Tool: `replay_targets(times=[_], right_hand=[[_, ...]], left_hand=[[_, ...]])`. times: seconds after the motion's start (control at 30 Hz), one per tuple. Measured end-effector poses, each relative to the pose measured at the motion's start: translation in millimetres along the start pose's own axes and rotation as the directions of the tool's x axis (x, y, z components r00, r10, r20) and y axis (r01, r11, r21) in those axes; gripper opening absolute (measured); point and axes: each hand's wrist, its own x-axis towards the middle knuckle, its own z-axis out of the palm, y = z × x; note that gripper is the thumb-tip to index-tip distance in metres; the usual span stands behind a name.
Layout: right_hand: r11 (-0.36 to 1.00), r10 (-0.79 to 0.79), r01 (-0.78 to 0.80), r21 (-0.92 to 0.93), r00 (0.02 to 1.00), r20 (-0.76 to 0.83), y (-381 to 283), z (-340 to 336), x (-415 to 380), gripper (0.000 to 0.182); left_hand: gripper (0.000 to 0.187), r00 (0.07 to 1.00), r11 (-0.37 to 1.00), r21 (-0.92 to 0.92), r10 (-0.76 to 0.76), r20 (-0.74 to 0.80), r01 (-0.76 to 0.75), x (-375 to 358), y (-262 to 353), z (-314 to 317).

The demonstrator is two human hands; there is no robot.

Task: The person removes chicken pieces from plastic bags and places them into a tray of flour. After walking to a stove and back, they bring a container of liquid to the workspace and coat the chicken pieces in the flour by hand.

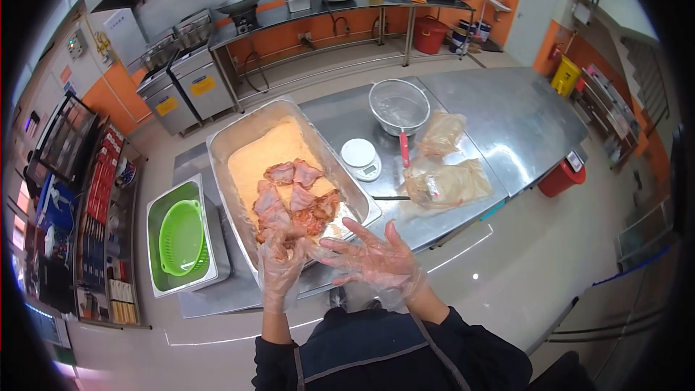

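A deep metal pan [221,166] holds a bed of pale orange powder [271,143]. Several pieces of raw, reddish marinated meat [302,199] lie on the powder, towards the near end. My left hand [281,264], in a clear plastic glove, is at the pan's near edge with its fingers bent together beside the meat; whether something is between them is hidden. To its right, my right hand [380,257], gloved too, is raised with fingers spread and nothing in it. Its glove looks wet and smeared.
Left of the pan, a green basket [182,237] sits inside a second metal pan [153,246]. On the steel table are a white scale [360,156], a red-handled strainer [399,105] and plastic bags [452,182]. Fryers [203,87] and a counter [289,18] line the far wall.
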Motion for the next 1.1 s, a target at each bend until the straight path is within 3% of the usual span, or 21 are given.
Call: replay_targets(times=[0.03,0.13,0.23,0.43,0.53,0.77,0.87,0.97,1.07,1.1], right_hand=[[1.0,0.013,-0.013,0.003,1.0,0.011,-3,-2,6,0.074],[0.997,0.074,-0.074,0.017,0.997,-0.012,-9,-12,22,0.074],[0.992,0.119,-0.12,0.045,0.993,0.025,-14,-17,37,0.074],[0.99,0.136,-0.137,0.014,0.989,0.053,-21,-30,58,0.075],[0.99,0.142,-0.142,0.007,0.99,0.02,-22,-36,68,0.076],[0.987,0.161,-0.161,0.012,0.987,-0.023,-24,-37,89,0.073],[0.991,0.131,-0.13,0.018,0.991,-0.04,-23,-34,99,0.072],[0.989,0.143,-0.141,0.041,0.989,-0.029,-23,-37,108,0.072],[0.992,0.121,-0.118,0.046,0.99,-0.075,-21,-40,117,0.074],[0.992,0.122,-0.12,0.043,0.991,-0.057,-20,-43,120,0.074]], left_hand=[[0.016,0.998,0.998,-0.037,0.054,-0.016,-0.055,5,-1,1],[0.017,0.974,1.0,0.002,-0.012,0.228,0.011,17,24,-11],[0.014,0.944,0.988,0.14,0.015,0.329,-0.065,29,25,-23],[0.011,0.942,0.975,0.219,-0.1,0.319,0.03,46,24,-30],[0.013,0.956,0.966,0.244,0.007,0.294,-0.082,52,0,-29],[0.014,0.982,0.929,0.34,0.096,0.164,-0.147,67,-10,-34],[0.014,0.976,0.964,0.267,-0.056,0.213,-0.003,75,-16,-51],[0.012,0.975,0.989,0.14,0.02,0.221,-0.052,78,-32,-58],[0.01,0.946,0.983,-0.012,-0.175,0.272,0.185,78,-57,-64],[0.009,0.947,0.98,0.002,-0.191,0.258,0.197,79,-56,-66]])
